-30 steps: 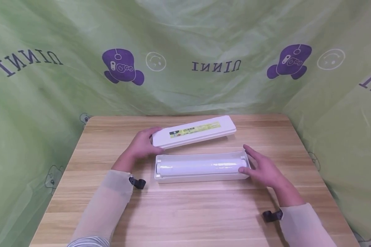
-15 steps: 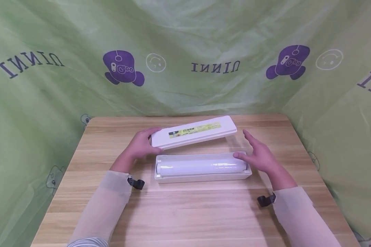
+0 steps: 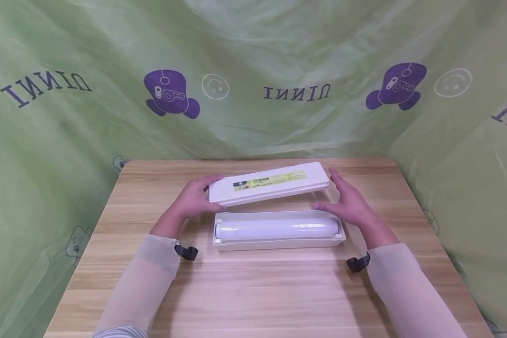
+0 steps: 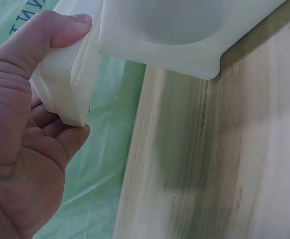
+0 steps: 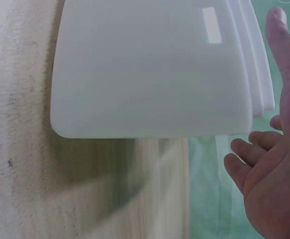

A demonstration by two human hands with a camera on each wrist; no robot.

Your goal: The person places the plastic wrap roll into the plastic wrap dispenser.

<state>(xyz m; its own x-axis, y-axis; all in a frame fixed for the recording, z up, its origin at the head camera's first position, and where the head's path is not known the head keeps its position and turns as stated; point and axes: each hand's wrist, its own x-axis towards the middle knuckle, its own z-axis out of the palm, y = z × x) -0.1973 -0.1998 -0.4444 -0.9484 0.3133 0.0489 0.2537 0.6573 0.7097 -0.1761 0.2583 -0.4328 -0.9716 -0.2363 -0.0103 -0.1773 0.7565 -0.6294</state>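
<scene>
My left hand (image 3: 194,199) grips the left end of a long white lid (image 3: 274,187) with a yellow label, thumb on the near side and fingers beyond. The lid is tilted, its right end farther back. In front of it a white plastic-wrap box (image 3: 279,244) stands uncovered on the table, with a shiny roll of cling film (image 3: 274,228) lying inside. My right hand (image 3: 350,202) is spread open at the right end of the lid, thumb and fingers apart, over the far right corner of the box. In the right wrist view the box's end wall (image 5: 150,74) fills the middle.
Everything stands on a wood-grain table (image 3: 270,291). A green curtain (image 3: 253,126) with purple figures hangs behind it and along both sides. Black wrist mounts (image 3: 357,264) show at both cuffs.
My right hand has left the right end of the box and moved up and back to the lid's right end. The left hand keeps the lid, which shifts slightly right.
</scene>
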